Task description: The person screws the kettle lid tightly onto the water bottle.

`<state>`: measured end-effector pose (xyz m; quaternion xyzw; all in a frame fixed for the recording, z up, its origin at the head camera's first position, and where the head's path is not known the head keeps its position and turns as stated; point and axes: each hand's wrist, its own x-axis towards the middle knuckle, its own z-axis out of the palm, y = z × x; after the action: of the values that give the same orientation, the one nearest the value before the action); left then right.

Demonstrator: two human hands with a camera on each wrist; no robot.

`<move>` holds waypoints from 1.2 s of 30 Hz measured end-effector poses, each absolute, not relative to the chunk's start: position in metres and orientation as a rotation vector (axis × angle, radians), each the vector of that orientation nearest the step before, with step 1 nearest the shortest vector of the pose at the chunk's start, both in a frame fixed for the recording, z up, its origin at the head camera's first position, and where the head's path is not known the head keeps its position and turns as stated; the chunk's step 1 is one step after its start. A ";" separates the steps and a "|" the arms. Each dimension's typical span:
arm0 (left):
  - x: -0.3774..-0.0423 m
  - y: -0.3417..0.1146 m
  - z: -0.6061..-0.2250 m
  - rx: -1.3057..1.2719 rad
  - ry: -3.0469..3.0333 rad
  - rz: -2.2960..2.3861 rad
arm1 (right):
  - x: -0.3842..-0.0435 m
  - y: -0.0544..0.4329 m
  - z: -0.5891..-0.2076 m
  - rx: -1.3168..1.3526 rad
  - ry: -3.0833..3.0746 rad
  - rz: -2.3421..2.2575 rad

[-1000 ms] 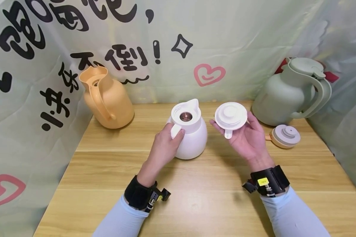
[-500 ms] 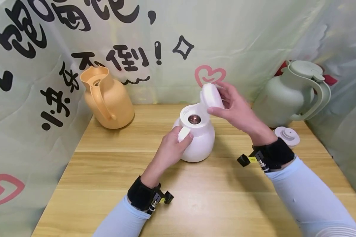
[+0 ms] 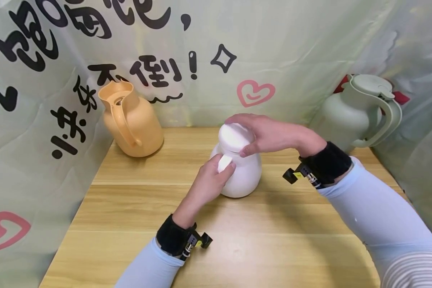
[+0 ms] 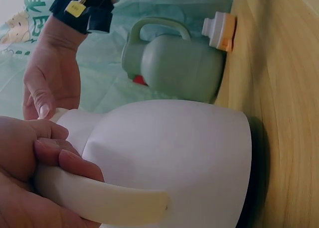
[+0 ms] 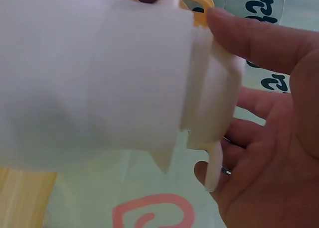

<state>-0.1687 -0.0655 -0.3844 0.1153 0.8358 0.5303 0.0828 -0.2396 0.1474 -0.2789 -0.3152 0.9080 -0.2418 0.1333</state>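
Note:
A white thermos jug point(image 3: 243, 178) stands on the wooden table in the head view. My left hand point(image 3: 209, 180) grips its handle, with fingers curled round the pale handle point(image 4: 114, 203) in the left wrist view. Over the jug's mouth, my right hand point(image 3: 273, 134) holds a white lid point(image 3: 234, 136) between thumb and fingers. The right wrist view shows the lid point(image 5: 219, 88) at the neck, its rim partly standing out from it. The lid's tab point(image 5: 214, 168) is on the same side as the spout point(image 5: 163, 161). The jug's opening is hidden beneath the lid.
An orange jug without a lid point(image 3: 140, 128) stands at the back left. At the back right is a green jug point(image 3: 342, 116) with its lid on. A grey and orange lid point(image 4: 219, 31) lies near it, hidden behind my right arm in the head view.
My right hand has turned the white lid over from its underside-up pose, carried it left and lowered it onto the jug's mouth. The jug has shifted slightly right, with my left hand still gripping it.

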 end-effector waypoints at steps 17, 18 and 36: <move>-0.170 -0.064 -0.387 0.347 2.516 1.556 | -0.249 0.147 -0.267 -0.935 2.522 -0.508; -0.170 -0.064 -0.387 0.348 2.518 1.553 | -0.249 0.147 -0.267 -0.939 2.517 -0.509; -0.171 -0.065 -0.385 0.339 2.531 1.533 | -0.255 0.146 -0.261 -0.922 2.459 -0.528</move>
<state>-0.1707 -0.0646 -0.3850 0.1134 0.8469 0.5130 0.0814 -0.2547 0.1458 -0.2613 -0.3350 0.8934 -0.1920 0.2295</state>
